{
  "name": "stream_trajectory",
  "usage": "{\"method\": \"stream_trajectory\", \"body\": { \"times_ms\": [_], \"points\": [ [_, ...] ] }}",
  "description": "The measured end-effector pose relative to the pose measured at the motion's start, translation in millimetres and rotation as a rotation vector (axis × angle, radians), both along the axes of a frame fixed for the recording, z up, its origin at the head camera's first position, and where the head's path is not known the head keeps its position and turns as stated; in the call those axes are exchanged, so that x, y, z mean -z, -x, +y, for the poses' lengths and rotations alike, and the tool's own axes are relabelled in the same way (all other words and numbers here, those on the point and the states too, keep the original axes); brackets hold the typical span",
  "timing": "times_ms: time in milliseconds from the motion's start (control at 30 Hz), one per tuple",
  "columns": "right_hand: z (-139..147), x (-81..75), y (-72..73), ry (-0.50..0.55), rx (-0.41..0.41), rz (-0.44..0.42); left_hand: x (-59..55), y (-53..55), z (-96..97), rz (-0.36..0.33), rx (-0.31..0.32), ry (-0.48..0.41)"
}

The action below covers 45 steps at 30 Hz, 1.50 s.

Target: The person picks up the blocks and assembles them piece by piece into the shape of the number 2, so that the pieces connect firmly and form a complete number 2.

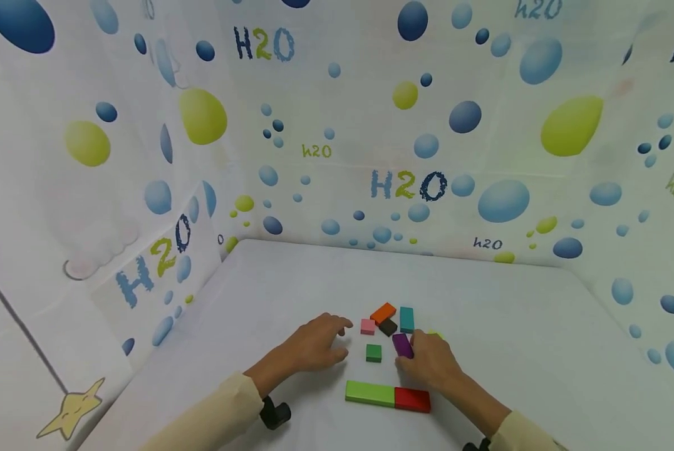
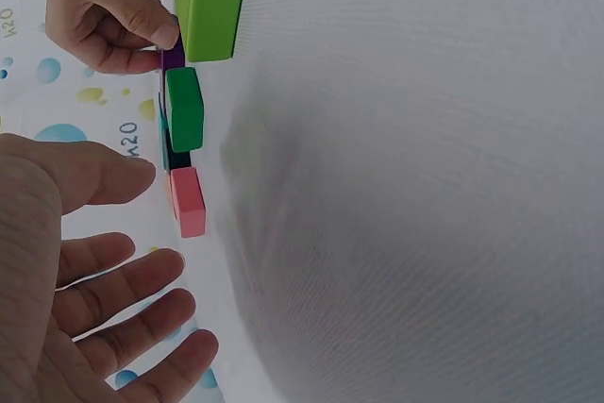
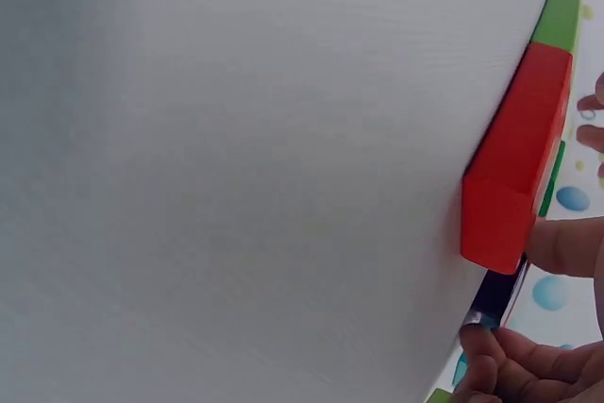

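Note:
My right hand [image 1: 430, 360] pinches a purple block [image 1: 403, 346] between thumb and fingers, low over the white table. To its left, my left hand [image 1: 313, 343] is held with fingers apart and nothing between them. Between the hands are a green block [image 1: 373, 353] and a pink block [image 1: 368, 326]. Behind these lie an orange block [image 1: 383, 313], a dark block [image 1: 388, 327] and a teal block [image 1: 407, 319]. A yellow-green block [image 1: 436, 334] is mostly hidden behind my right hand. Nearer me, a long lime block [image 1: 370, 393] and a red block [image 1: 413, 399] form one row, end to end.
The white table [image 1: 292, 275] meets a curtain [image 1: 342, 106] printed with bubbles and H2O lettering at the back and sides. A dark wrist camera [image 1: 275, 413] sits below my left sleeve.

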State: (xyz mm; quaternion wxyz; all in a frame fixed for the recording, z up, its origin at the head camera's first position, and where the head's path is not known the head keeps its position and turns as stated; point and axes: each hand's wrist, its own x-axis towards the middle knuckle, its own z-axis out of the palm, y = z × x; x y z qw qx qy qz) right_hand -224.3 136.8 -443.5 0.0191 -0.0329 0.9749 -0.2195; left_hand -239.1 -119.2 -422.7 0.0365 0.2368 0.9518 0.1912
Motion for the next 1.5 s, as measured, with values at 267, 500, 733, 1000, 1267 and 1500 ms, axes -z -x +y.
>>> {"method": "stream_trajectory", "body": {
  "times_ms": [267,500,733,1000,1267,1500],
  "points": [
    [5.3,0.4,-3.0,0.009,-0.019,0.001,0.8,0.5,-3.2,-0.012,-0.004,-0.001],
    [7.0,1.7,-3.1,0.064,-0.082,0.015,1.9,0.6,-3.9,-0.010,0.000,0.002],
    [7.6,-0.8,-2.6,0.076,-0.174,0.022,-1.5,0.0,-0.9,-0.012,-0.003,-0.001],
    [3.7,-3.3,-1.7,0.099,-0.226,0.013,-1.3,-0.6,-5.0,0.008,-0.002,0.014],
    [1.7,-4.9,-1.9,0.093,-0.270,0.013,-0.2,-1.1,-4.1,0.006,0.000,0.014],
    [2.4,-6.2,-2.8,0.102,-0.329,0.015,3.6,-2.1,-2.3,0.001,0.019,0.026]
  ]
}}
